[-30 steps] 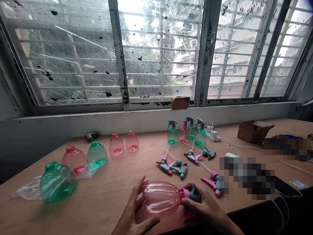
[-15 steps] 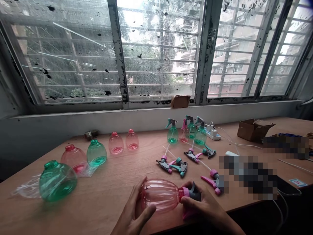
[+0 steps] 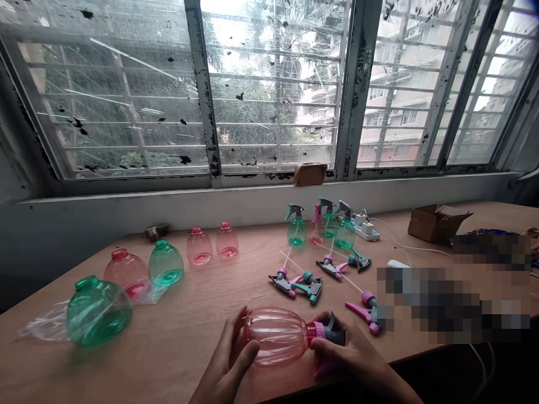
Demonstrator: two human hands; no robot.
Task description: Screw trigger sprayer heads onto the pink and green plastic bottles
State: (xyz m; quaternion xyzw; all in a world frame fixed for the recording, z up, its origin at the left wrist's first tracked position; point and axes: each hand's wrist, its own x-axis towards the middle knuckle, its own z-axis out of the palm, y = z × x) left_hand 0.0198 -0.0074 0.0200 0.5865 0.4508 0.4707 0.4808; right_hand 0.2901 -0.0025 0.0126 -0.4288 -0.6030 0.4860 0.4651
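Note:
A clear pink spray bottle (image 3: 275,336) lies on its side above the table's near edge, its neck pointing right. Around its base my left hand (image 3: 227,359) is curled, thumb in front and fingers behind. My right hand (image 3: 353,350) grips the bottle's grey and pink spray head (image 3: 326,332) at the collar; some of its fingers are hidden. Just beyond lie several loose spray heads, among them a pink and grey one (image 3: 367,311), a teal and grey one (image 3: 310,287) and another pink and grey one (image 3: 285,282).
At the left stand open green bottles (image 3: 99,311) and pink bottles (image 3: 199,247), near clear plastic film (image 3: 48,322). Spray bottles with heads fitted (image 3: 297,231) stand at the back. A power strip (image 3: 368,233) and a cardboard box (image 3: 435,223) are farther right. Blurred patches cover part of the right.
My left thumb has slid a little left along the bottle, toward its base. The bottle and my right hand are nearly where they were.

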